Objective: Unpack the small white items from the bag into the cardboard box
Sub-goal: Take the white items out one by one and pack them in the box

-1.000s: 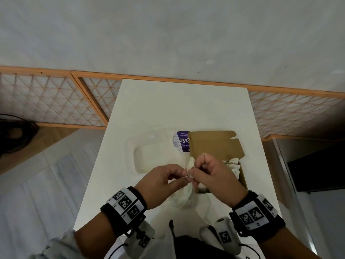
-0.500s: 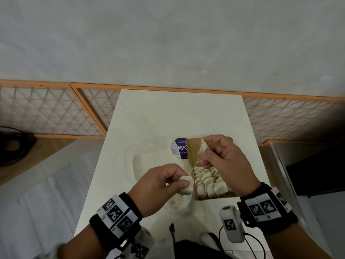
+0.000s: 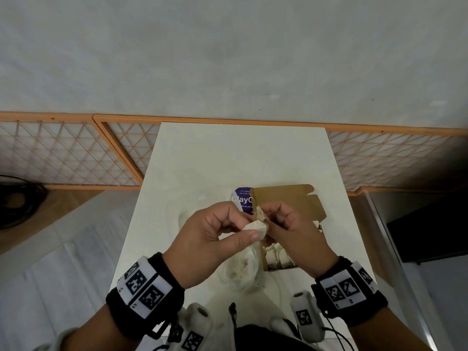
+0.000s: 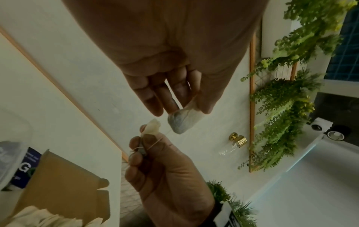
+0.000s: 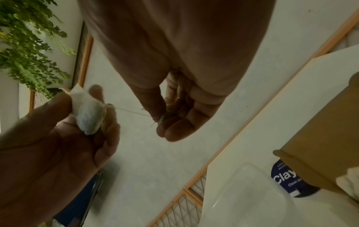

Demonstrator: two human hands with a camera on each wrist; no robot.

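My left hand [image 3: 249, 231] pinches a small white pouch [image 3: 257, 227] between thumb and fingers, raised above the table. A thin string [image 5: 132, 112] runs from the pouch [image 5: 89, 114] to a paper tag [image 4: 152, 126], which my right hand [image 3: 266, 217] pinches, with the string looped round its fingers [image 4: 136, 147]. The two hands nearly touch. Behind and below them stands the open cardboard box [image 3: 286, 198], holding several white pouches [image 3: 277, 254]. The crumpled clear bag [image 3: 241, 268] lies left of the box's near end.
A clear plastic tub [image 5: 242, 193] with a purple label [image 3: 242, 200] sits on the white table [image 3: 228, 158], left of the box flap. An orange-framed lattice screen [image 3: 76, 158] runs behind the table. Floor drops away on both sides.
My hands were apart with the string stretched between them and the right hand up over the box flap. Now they have come together, higher over the table, with only a short length of string between them.
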